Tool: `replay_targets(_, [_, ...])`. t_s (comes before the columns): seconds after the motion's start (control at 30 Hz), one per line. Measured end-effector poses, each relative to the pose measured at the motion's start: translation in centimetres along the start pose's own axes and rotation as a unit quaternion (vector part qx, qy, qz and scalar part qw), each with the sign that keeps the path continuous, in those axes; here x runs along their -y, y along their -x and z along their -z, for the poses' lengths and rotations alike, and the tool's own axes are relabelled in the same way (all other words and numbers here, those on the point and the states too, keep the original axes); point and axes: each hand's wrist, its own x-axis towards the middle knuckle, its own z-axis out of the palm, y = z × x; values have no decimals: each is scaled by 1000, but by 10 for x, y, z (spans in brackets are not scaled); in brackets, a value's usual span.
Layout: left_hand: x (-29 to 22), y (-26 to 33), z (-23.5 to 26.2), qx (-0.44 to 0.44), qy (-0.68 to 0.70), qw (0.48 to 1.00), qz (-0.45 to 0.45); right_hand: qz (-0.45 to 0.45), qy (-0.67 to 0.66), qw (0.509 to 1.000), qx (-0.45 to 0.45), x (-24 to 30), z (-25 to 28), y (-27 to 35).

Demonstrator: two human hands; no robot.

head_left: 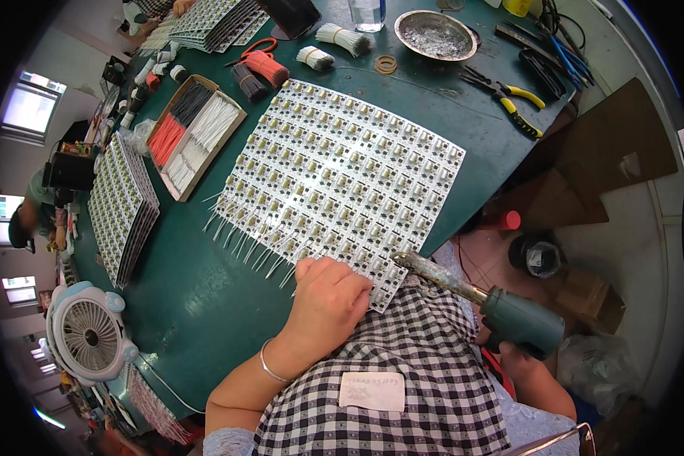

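Note:
A large white panel of small circuit boards (349, 163) lies on the green table, with several thin white wires (262, 254) sticking out along its near-left edge. My left hand (330, 300) rests on the panel's near edge, fingers curled closed; whatever they pinch is hidden from view. In my right hand (515, 361) is a soldering iron (520, 323) with a thick green handle, gripped from below and mostly hiding the fingers. Its metal tip points left, over the panel's near right corner, close to my left hand.
A divided box of black, red and white wires (197, 137) stands left of the panel. Beyond are wire bundles (266, 70), a metal bowl (435, 36) and yellow-black pliers (505, 99). Stacked panels (121, 213) and a fan (91, 334) are at left. Other people work farther off.

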Motion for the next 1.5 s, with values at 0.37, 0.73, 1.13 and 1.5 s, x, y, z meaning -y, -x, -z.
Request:
replay_targets(0.37, [-11,0,-4,-18,-47,999,14,-6,42,999,30,8,6,6])
replay_targets(0.73, [-12,2,-14,-53,-61,997,21,123,235,963,54,14,4,-1])
replay_targets(1.13, [-9,3,-16,-47,-49,997,30,115,225,964,81,35,-1,-13])
replay_targets(1.5, [-8,-3,-18,-45,-42,998,31,-99,-63,993,-30,36,8,3])
